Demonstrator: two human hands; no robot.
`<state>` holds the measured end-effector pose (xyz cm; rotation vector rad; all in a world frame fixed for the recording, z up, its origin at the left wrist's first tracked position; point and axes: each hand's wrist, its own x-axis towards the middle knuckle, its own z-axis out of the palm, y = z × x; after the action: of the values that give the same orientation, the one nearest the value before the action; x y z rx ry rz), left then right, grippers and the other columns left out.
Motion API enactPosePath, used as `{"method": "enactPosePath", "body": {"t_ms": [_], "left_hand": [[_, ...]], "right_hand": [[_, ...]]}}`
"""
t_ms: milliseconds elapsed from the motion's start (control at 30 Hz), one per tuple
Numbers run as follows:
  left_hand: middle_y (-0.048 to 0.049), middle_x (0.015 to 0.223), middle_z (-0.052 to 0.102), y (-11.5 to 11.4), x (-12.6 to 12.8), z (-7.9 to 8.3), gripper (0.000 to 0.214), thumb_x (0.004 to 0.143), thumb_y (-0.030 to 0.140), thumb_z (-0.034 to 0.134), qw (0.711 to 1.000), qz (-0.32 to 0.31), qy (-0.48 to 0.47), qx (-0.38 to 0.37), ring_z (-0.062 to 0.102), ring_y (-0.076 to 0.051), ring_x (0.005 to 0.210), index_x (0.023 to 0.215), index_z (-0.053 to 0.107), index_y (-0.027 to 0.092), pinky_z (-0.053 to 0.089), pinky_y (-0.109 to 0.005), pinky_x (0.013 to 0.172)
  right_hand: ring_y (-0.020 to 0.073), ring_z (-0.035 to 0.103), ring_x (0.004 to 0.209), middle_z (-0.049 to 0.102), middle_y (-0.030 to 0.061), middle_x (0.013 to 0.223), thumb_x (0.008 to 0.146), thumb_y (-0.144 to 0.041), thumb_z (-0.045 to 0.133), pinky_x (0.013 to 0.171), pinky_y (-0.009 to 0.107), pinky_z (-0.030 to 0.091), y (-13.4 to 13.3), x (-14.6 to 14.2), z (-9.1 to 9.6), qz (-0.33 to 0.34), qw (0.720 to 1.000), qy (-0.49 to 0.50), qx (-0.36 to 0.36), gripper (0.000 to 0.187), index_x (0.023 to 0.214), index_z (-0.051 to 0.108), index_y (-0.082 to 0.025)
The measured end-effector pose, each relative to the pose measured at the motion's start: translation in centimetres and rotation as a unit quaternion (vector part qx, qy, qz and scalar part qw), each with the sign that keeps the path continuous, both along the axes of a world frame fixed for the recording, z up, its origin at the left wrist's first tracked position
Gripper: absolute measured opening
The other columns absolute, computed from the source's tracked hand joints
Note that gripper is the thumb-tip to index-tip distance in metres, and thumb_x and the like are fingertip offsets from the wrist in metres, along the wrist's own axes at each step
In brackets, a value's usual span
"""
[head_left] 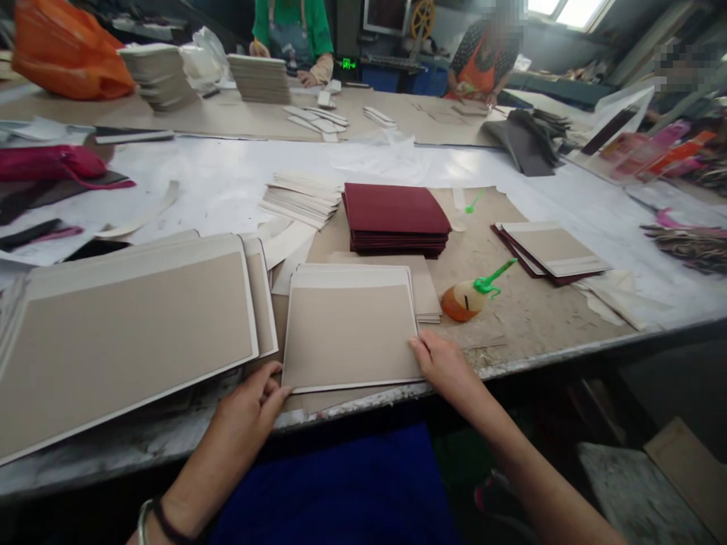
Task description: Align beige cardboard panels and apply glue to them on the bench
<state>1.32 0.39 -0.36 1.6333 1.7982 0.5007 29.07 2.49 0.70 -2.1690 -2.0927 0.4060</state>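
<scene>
A beige board with a white border [349, 333] lies flat at the table's near edge, on top of similar boards. My left hand [253, 405] touches its lower left corner with curled fingers. My right hand [443, 363] rests on its right edge, fingers pressed against the board. A larger beige board [125, 333] lies to the left. Behind the small board stands a stack of dark red covers [394, 219] and a fanned pile of white sheets [301, 198]. An orange glue bottle with a green nozzle [469, 297] lies on its side to the right.
A small pile of boards over dark red covers [550, 250] sits at the right. Two people [292, 34] work at the far side among stacks of boards [159, 76]. An orange bag [68, 53] sits far left. The table edge [539, 359] runs near me.
</scene>
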Motion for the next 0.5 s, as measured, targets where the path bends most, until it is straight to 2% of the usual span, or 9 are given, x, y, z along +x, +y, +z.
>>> {"method": "enactPosePath", "body": {"t_ms": [167, 500], "left_hand": [[0.0, 0.06, 0.056, -0.26, 0.02, 0.0, 0.038, 0.068, 0.043, 0.042, 0.999, 0.001, -0.015, 0.031, 0.055, -0.018, 0.055, 0.092, 0.053, 0.015, 0.042, -0.029, 0.057], [0.0011, 0.06, 0.056, -0.39, 0.15, 0.3, 0.033, 0.07, 0.038, 0.044, 0.999, 0.001, -0.015, 0.032, 0.056, -0.017, 0.057, 0.092, 0.054, 0.015, 0.043, -0.027, 0.057]], "right_hand": [[0.0172, 0.054, 0.061, 0.057, 0.0038, 0.064, 0.086, -0.023, 0.04, 0.057, 0.025, 0.031, 0.12, 0.05, -0.24, 0.004, 1.0, -0.003, 0.004, 0.019, 0.069, 0.048, -0.018], [0.0168, 0.054, 0.061, 0.058, 0.0047, 0.065, 0.087, -0.022, 0.04, 0.056, 0.025, 0.031, 0.2, -0.09, -0.31, 0.007, 0.999, -0.039, -0.005, 0.018, 0.071, 0.048, -0.018]]}}
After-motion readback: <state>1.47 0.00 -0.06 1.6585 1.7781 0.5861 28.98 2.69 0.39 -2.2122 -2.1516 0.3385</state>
